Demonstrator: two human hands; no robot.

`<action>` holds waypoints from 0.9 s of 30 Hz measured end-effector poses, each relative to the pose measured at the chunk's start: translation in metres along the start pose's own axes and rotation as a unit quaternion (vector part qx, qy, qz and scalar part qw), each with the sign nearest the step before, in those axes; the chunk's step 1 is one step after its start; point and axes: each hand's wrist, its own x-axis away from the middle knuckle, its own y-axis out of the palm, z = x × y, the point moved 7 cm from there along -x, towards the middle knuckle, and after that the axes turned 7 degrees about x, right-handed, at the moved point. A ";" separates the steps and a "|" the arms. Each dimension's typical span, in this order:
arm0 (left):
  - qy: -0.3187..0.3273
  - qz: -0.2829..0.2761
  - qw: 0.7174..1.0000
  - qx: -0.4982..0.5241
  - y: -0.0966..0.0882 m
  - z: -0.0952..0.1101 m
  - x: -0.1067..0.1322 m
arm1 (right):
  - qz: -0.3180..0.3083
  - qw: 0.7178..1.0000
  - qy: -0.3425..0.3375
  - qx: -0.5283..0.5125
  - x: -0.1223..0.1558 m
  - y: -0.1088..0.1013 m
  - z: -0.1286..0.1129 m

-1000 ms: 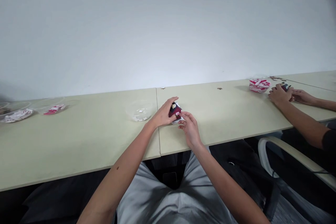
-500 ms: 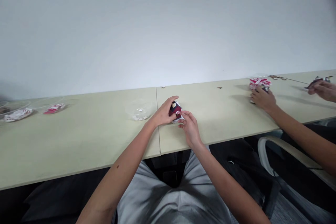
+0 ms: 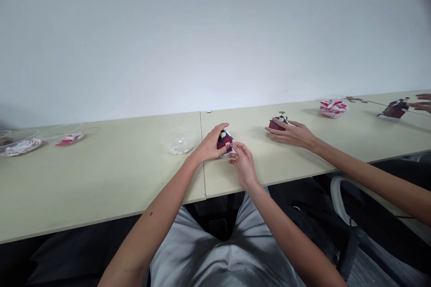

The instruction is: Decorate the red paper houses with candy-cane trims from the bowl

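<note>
My left hand is wrapped around a small dark-red model house with a dark roof and white trim, close to the seam of the table. Its thumb lies along the house's front. My right hand is closed in a pinch at the front of the house, its fingertips at a small white piece. My hands partly cover the house. Just left of it stands a clear plastic bowl with a few small white pieces in the bottom.
To the right, a co-worker's hand holds a similar house. Beyond are a bowl of red and white pieces, another house and a second person's hand. More bowls with white pieces and red pieces stand left.
My hands have barely moved; the small white piece has shifted slightly. The co-worker's hand has brought a house left, towards me. At far right, a house now stands apart from the other person's hand.
</note>
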 end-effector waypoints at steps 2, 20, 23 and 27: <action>-0.007 -0.001 1.000 -0.002 0.000 -0.001 0.001 | -0.002 1.000 -0.001 0.003 0.001 0.000 0.000; 0.045 0.395 0.902 -0.171 -0.220 0.041 0.107 | 0.213 0.865 -0.272 0.363 -0.084 -0.171 -0.127; -0.128 0.383 0.874 -0.269 -0.267 -0.012 0.160 | 0.126 0.808 -0.236 0.525 -0.127 -0.192 -0.121; -0.220 0.279 0.874 -0.333 -0.278 -0.074 0.213 | 0.003 0.811 -0.166 0.561 -0.160 -0.193 -0.102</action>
